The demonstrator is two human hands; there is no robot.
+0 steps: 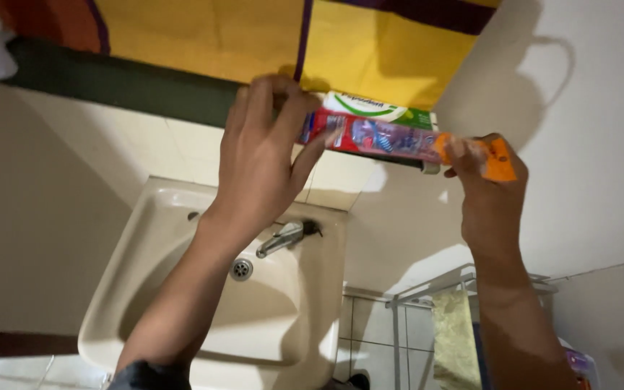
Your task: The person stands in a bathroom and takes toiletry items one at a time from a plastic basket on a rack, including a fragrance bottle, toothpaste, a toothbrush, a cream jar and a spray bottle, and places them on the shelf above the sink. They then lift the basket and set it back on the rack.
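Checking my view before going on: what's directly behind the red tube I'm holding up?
Behind the red tube lies a white-and-green tube on a dark ledge. The left hand covers both tubes' left ends.

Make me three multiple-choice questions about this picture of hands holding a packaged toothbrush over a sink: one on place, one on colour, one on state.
1. Where is the sink?
A. below the hands
B. above the hands
C. behind the curtain

2. What colour is the end of the toothbrush pack at the right hand?
A. blue
B. orange
C. black

3. How is the pack held?
A. left hand only
B. lying in the sink
C. both hands, one at each end

Answers: 1 A, the basin lies under the arms. 2 B, the end is orange. 3 C, each hand grips one end.
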